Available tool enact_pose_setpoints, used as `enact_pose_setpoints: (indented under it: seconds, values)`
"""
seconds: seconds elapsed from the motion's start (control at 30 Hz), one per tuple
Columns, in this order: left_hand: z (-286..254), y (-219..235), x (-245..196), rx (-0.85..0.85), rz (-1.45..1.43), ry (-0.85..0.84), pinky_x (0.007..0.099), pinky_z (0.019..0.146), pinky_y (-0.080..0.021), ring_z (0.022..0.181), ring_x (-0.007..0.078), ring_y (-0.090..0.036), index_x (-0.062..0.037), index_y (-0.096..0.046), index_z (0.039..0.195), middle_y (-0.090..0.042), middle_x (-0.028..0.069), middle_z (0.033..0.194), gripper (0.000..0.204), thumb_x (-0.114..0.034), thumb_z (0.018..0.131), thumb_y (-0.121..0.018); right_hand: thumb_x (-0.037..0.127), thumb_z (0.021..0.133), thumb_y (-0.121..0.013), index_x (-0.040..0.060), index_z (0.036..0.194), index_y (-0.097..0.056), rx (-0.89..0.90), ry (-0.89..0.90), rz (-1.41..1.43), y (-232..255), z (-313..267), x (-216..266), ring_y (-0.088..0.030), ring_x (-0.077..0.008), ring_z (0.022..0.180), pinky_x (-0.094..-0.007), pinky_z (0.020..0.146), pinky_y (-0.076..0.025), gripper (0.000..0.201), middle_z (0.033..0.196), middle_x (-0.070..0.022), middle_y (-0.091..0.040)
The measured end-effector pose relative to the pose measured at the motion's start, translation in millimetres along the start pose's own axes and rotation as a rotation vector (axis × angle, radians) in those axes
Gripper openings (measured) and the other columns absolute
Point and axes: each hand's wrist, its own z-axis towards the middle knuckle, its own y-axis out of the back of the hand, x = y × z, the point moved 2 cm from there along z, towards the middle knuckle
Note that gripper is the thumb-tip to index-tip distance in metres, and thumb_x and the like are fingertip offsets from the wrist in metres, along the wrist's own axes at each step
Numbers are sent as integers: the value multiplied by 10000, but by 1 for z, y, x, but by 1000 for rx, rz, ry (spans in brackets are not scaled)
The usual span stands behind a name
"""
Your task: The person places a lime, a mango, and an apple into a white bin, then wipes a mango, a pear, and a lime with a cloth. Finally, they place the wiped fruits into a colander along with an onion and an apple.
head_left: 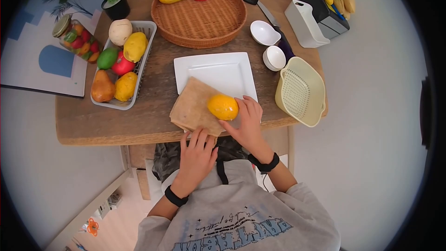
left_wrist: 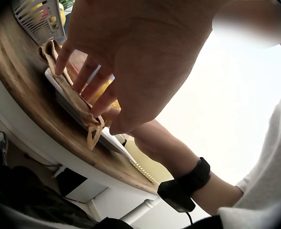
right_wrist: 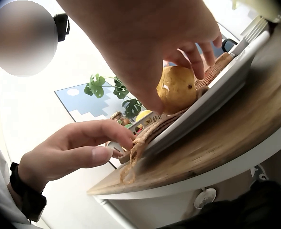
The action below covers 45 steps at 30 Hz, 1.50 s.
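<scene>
A folded brown cloth (head_left: 191, 103) with a thin loop (left_wrist: 93, 138) lies across the front left of a white square plate (head_left: 239, 67). On the cloth's right part rests a yellow fruit (head_left: 223, 107), which shows a dark spot in the right wrist view (right_wrist: 176, 89). My right hand (head_left: 248, 123) holds the fruit from its right side, thumb at the near side and fingers at the far side. At the cloth's near edge, the fingertips of my left hand (head_left: 197, 158) touch the fabric, fingers spread and slightly bent.
Left of the plate stands a grey basket (head_left: 147, 35) of several fruits, beside a jar (head_left: 76, 39). Behind is a round wicker tray (head_left: 200, 21) with two fruits. To the right are white bowls (head_left: 265, 33), a knife (head_left: 269, 15) and a pale yellow basket (head_left: 299, 93).
</scene>
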Motion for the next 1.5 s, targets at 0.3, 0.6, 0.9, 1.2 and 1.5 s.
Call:
enact_pose_setpoints:
  seconds: [0.3, 0.6, 0.9, 1.2, 1.5]
  values:
    - [-1, 0, 2, 2, -12, 0, 535, 1131, -353, 1347, 325, -505, -37, -656, 1189, -576, 157, 1325, 368, -203, 875, -749, 249, 810, -854, 5, 1414, -540, 28, 37, 75, -3, 6, 14, -491, -403, 1336, -505, 1117, -355, 723, 1334, -208, -567]
    - [-3, 0, 1, 8, -7, 6, 542, 1147, -340, 1367, 333, -492, -35, -651, 1216, -561, 168, 1381, 392, -215, 882, -749, 222, 796, -851, 5, 1405, -540, 5, 56, 44, -7, 13, 7, -511, -396, 1321, -498, 1110, -360, 718, 1321, -208, -585]
    - [-3, 0, 2, 15, -20, 8, 552, 1163, -321, 1388, 340, -481, -31, -641, 1239, -549, 185, 1412, 412, -214, 886, -750, 215, 801, -844, 11, 1405, -545, -39, -5, 44, 5, 9, -6, -512, -389, 1314, -514, 1103, -353, 704, 1292, -175, -600]
    - [-1, 0, 1, 12, -21, 7, 553, 1170, -313, 1389, 343, -479, -35, -635, 1246, -538, 186, 1425, 424, -212, 880, -755, 235, 811, -838, 5, 1414, -540, 49, 33, 87, 5, 0, 8, -508, -407, 1308, -519, 1095, -375, 711, 1292, -197, -587]
    - [-1, -1, 1, 15, -19, 8, 552, 1173, -311, 1395, 339, -474, -34, -629, 1253, -538, 185, 1421, 433, -211, 878, -754, 252, 816, -842, -8, 1412, -534, 13, 44, 83, -6, 13, 6, -502, -407, 1307, -515, 1104, -366, 719, 1291, -213, -579]
